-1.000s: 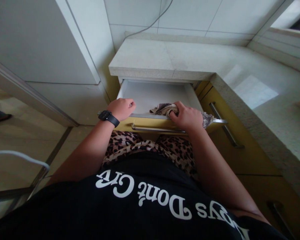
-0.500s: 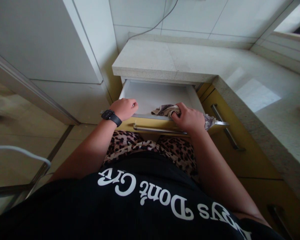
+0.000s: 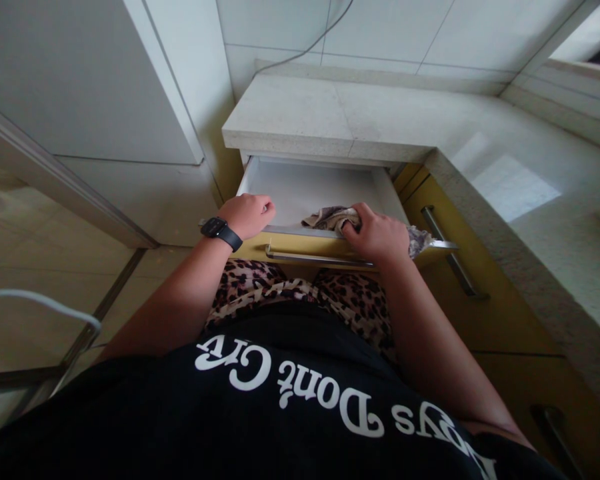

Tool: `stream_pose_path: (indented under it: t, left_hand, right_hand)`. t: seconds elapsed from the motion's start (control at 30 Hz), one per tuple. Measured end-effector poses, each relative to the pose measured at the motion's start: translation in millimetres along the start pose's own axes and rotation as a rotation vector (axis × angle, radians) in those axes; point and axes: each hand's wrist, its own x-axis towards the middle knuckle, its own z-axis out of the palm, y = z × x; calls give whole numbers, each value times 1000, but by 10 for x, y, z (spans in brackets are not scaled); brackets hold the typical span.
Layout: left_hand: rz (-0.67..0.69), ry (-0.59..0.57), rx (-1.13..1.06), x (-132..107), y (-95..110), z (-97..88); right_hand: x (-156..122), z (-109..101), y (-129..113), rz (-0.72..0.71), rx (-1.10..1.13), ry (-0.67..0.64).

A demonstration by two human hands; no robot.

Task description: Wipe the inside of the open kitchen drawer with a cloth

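A pulled-out drawer [image 3: 285, 183] with a pale grey inside and a yellow front stands before me. My right hand [image 3: 383, 237] is closed round a crumpled, patterned cloth [image 3: 325, 219] at the drawer's front rim, right of the middle. Part of the cloth hangs inside the drawer, and another part sticks out beyond my wrist side. My left hand [image 3: 247, 215], with a black watch [image 3: 221, 230] at the wrist, is curled into a fist over the left front corner. Nothing shows in its fingers. The metal bar handle [image 3: 320, 259] runs along the front between my hands.
A pale stone countertop [image 3: 290, 110] overhangs the drawer and turns down the right side. Yellow cabinets with a metal handle [image 3: 455, 253] stand at right. A white cabinet [image 3: 130, 193] closes the left. A thin cable [image 3: 310, 48] runs up the tiled wall.
The view has shifted very slightly. Both hands, the cloth and the drawer keep nearly the same places.
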Motion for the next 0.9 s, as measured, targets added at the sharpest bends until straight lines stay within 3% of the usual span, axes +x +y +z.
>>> stream_pose_path:
  t: [0.9]
  left_hand:
    - [2,21,2,0,-9,7]
  right_hand:
    - [-16,52,7,-14,23,70]
